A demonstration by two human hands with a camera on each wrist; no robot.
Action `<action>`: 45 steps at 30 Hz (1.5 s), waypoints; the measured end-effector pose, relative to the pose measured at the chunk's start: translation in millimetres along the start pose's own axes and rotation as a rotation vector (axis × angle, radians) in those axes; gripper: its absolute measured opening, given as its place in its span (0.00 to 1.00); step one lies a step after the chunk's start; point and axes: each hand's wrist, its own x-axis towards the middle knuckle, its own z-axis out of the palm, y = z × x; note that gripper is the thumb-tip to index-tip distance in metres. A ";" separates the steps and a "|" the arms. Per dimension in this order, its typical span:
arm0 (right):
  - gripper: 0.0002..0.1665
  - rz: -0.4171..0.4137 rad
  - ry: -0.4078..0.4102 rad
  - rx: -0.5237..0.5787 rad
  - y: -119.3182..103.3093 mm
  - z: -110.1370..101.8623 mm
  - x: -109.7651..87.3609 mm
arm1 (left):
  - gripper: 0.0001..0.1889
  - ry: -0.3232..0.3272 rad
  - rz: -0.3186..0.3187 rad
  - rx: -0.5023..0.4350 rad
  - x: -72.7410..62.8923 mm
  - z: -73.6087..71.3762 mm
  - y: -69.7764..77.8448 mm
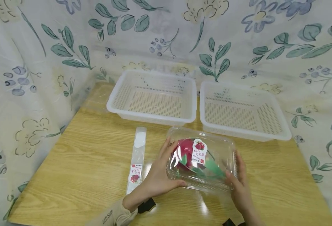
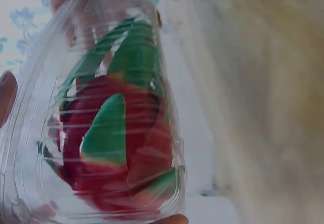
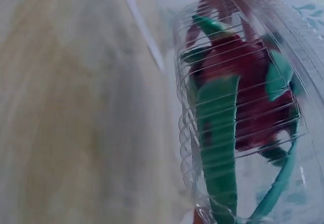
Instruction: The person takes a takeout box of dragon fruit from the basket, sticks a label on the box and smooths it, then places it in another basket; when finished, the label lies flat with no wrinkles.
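A clear plastic clamshell box (image 1: 223, 146) is held between both hands above the table, with its lid closed. Inside lies a red dragon fruit (image 1: 186, 150) with green leafy tips, which also shows through the ribbed plastic in the left wrist view and the right wrist view. A white fruit sticker (image 1: 199, 153) with red print is on the lid. My left hand (image 1: 160, 174) grips the box's left end, thumb along the near edge and fingers on the far side. At the right end, my right hand (image 1: 239, 185) holds it between thumb and fingers.
Two white perforated baskets (image 1: 151, 117) (image 1: 245, 133) stand side by side at the back, against the floral curtain (image 1: 166, 34). Left of the box lies a strip of stickers (image 1: 137, 157) on the wooden table (image 1: 89, 160). Clear plastic (image 1: 98, 95) sits beside the left basket.
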 end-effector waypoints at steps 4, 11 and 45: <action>0.39 -0.119 0.033 0.265 -15.0 -15.3 10.7 | 0.64 -0.010 0.010 0.014 21.6 7.3 19.2; 0.34 -0.121 0.055 0.607 -38.7 -50.2 33.7 | 0.63 -0.024 0.051 0.054 66.0 23.8 42.6; 0.34 0.230 0.173 0.263 -66.7 -160.9 191.4 | 0.53 -0.075 0.062 0.130 174.8 77.8 2.7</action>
